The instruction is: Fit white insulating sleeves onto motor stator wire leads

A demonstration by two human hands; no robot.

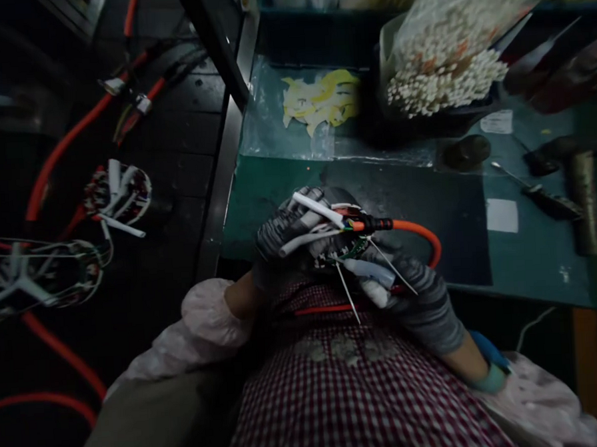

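Note:
A round circuit board (350,250) with wires is held between my two hands, close in front of my checked apron. My left hand (285,232), in a grey striped knit glove, grips its left side. My right hand (418,285), gloved alike, closes round its right side; some fingertips are hidden. An orange cable (417,228) with a black strain relief leaves the board and curves off to the right. White sleeve (318,209) pieces point left from the wires. A translucent tube (369,271) and two thin white strips stick out towards me.
On the green bench (271,185) lie yellow scraps (322,99), a bin of white tube pieces (424,87), a screwdriver-like tool (547,198) and white labels. To my left are more wired round assemblies (119,193) with orange cables (50,173). A metal frame edge (229,154) borders the bench.

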